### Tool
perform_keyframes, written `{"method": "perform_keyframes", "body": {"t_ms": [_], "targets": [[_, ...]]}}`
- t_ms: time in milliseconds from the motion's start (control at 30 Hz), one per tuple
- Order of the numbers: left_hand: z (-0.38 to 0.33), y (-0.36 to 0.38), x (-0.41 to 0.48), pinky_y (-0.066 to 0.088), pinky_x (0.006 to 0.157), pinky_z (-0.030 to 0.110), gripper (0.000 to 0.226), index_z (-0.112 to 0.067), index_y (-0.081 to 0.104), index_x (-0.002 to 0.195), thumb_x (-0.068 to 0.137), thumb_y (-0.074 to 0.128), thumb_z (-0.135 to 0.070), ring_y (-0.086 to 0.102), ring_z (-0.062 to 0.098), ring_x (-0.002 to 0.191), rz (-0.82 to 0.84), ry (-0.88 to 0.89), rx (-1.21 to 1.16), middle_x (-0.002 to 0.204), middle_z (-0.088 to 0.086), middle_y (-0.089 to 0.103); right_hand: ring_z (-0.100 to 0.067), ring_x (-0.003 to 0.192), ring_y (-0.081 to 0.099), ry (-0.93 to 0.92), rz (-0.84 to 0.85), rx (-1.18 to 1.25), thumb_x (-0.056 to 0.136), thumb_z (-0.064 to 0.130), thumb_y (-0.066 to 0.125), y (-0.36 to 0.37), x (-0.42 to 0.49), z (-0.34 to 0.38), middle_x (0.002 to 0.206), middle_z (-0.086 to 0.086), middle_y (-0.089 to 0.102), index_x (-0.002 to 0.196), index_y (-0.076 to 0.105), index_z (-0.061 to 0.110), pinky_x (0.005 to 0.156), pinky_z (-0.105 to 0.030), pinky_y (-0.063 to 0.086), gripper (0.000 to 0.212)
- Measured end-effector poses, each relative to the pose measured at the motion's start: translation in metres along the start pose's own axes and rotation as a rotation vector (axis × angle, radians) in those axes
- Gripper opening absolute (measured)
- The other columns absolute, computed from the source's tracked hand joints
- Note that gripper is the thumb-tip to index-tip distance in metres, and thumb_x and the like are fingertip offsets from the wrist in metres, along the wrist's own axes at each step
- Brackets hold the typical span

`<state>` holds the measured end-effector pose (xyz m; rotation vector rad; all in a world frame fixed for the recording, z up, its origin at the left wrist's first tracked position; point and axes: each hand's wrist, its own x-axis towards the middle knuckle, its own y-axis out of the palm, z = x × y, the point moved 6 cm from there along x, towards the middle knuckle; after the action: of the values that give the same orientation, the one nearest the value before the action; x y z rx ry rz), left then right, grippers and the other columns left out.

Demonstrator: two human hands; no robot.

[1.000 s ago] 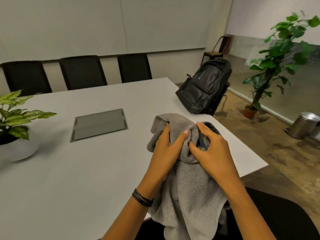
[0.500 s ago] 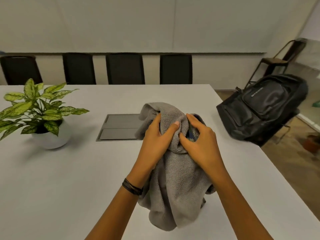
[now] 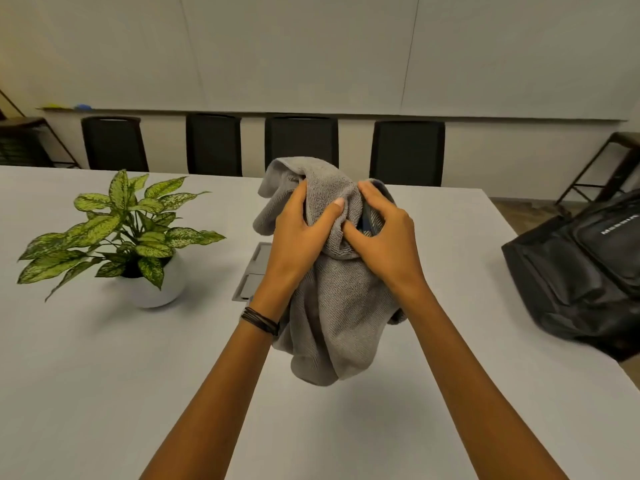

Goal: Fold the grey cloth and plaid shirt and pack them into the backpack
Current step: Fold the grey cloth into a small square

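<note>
Above the pale surface (image 3: 104, 393), both hands are gripping one bundle: the left hand (image 3: 298, 237) is clenching the grey cloth (image 3: 332, 306) with its thumb pressing across the fabric, and the right hand (image 3: 384, 244) is grasping the same bundle from the other side, its fingers digging into a fold where a sliver of blue plaid shirt (image 3: 367, 223) is peeking out. Compared with half a second ago, the view is sitting further left: the backpack (image 3: 581, 271) is now lying at the right edge, partly cut off, while the potted plant (image 3: 128, 233) is standing closer to the middle, left of the hands. The grip on the bundle is staying the same, and the cloth's lower end is still hanging just over the surface, casting a shadow below. A grey hatch panel (image 3: 254, 271) is showing partly behind the left wrist, which is wearing one dark wristband (image 3: 260, 320). Counting things: two hands, one grey cloth, one plaid shirt mostly hidden inside it, one backpack, one plant in one white pot, and four dark chairs (image 3: 301, 143) lining the far side, with one more metal-framed chair (image 3: 609, 161) at the right.
</note>
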<state>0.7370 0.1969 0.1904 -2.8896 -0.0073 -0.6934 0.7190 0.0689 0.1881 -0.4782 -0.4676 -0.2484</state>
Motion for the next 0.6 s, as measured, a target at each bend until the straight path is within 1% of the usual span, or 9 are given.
{"method": "perform_keyframes", "body": {"t_ms": [33, 100, 233, 333, 400, 467, 500, 567, 600], "targets": [[0.003, -0.004, 0.007, 0.047, 0.093, 0.014, 0.045, -0.014, 0.046, 0.133, 0.09, 0.058, -0.024, 0.055, 0.005, 0.112, -0.011, 0.015, 0.011, 0.126, -0.002, 0.057, -0.019, 0.134, 0.039, -0.006, -0.005, 0.012, 0.084, 0.016, 0.067, 0.007, 0.007, -0.003, 0.144, -0.007, 0.043, 0.139, 0.039, 0.01, 0.105, -0.021, 0.03, 0.062], [0.013, -0.009, 0.019, 0.047, 0.095, 0.016, 0.046, -0.014, 0.045, 0.134, 0.091, 0.058, -0.024, 0.055, 0.006, 0.113, -0.01, 0.029, 0.031, 0.127, -0.001, 0.056, -0.019, 0.134, 0.039, -0.007, -0.013, 0.033, 0.083, 0.015, 0.067, 0.022, 0.019, -0.013, 0.144, -0.007, 0.042, 0.139, 0.039, 0.01, 0.104, -0.019, 0.029, 0.062], [0.048, -0.015, 0.036, 0.046, 0.1, 0.024, 0.049, -0.013, 0.042, 0.136, 0.091, 0.058, -0.025, 0.053, 0.012, 0.119, 0.014, 0.046, 0.078, 0.132, 0.003, 0.053, -0.02, 0.132, 0.041, 0.012, -0.017, 0.069, 0.084, 0.018, 0.066, 0.051, 0.031, -0.041, 0.143, -0.007, 0.043, 0.139, 0.038, 0.012, 0.104, -0.025, 0.033, 0.063], [0.085, -0.019, 0.042, 0.045, 0.102, 0.025, 0.052, -0.012, 0.04, 0.137, 0.091, 0.055, -0.03, 0.051, 0.013, 0.122, 0.031, 0.039, 0.09, 0.135, 0.004, 0.051, -0.011, 0.129, 0.037, 0.034, -0.007, 0.108, 0.084, 0.019, 0.066, 0.077, 0.032, -0.071, 0.144, -0.005, 0.042, 0.14, 0.036, 0.014, 0.105, -0.024, 0.032, 0.064], [0.121, -0.018, 0.04, 0.045, 0.102, 0.027, 0.047, -0.013, 0.041, 0.136, 0.093, 0.052, -0.03, 0.051, 0.01, 0.121, 0.072, 0.036, 0.081, 0.132, 0.003, 0.053, -0.008, 0.131, 0.033, 0.06, 0.025, 0.116, 0.085, 0.021, 0.065, 0.099, 0.028, -0.1, 0.146, -0.003, 0.038, 0.142, 0.034, 0.016, 0.108, -0.024, 0.029, 0.065], [0.173, -0.014, 0.031, 0.038, 0.108, 0.032, 0.05, -0.018, 0.035, 0.141, 0.095, 0.047, -0.037, 0.042, 0.011, 0.13, 0.137, -0.026, 0.194, 0.141, 0.001, 0.045, -0.013, 0.139, 0.025, 0.113, 0.156, 0.056, 0.088, 0.026, 0.061, 0.125, 0.016, -0.14, 0.152, -0.004, 0.027, 0.144, 0.028, 0.017, 0.112, -0.026, 0.022, 0.066], [0.208, -0.012, 0.026, 0.031, 0.113, 0.038, 0.057, -0.021, 0.029, 0.144, 0.095, 0.044, -0.043, 0.031, 0.016, 0.137, 0.18, -0.105, 0.328, 0.148, 0.003, 0.034, -0.018, 0.143, 0.017, 0.169, 0.266, -0.007, 0.09, 0.028, 0.058, 0.142, 0.007, -0.166, 0.155, -0.006, 0.017, 0.146, 0.023, 0.017, 0.114, -0.027, 0.018, 0.067], [0.282, -0.011, 0.004, 0.019, 0.115, 0.048, 0.065, -0.019, 0.019, 0.148, 0.094, 0.043, -0.046, 0.01, 0.029, 0.144, 0.289, -0.346, 0.657, 0.155, 0.013, 0.014, -0.026, 0.145, 0.005, 0.283, 0.489, -0.181, 0.092, 0.029, 0.055, 0.17, -0.022, -0.222, 0.157, -0.01, 0.002, 0.149, 0.013, 0.016, 0.116, -0.035, 0.013, 0.072], [0.312, -0.012, -0.011, 0.018, 0.115, 0.051, 0.067, -0.017, 0.017, 0.148, 0.094, 0.044, -0.044, 0.005, 0.032, 0.144, 0.347, -0.461, 0.763, 0.155, 0.017, 0.009, -0.031, 0.144, 0.004, 0.323, 0.577, -0.256, 0.091, 0.029, 0.055, 0.179, -0.038, -0.247, 0.157, -0.013, 0.0, 0.149, 0.01, 0.015, 0.117, -0.04, 0.014, 0.074]]}}
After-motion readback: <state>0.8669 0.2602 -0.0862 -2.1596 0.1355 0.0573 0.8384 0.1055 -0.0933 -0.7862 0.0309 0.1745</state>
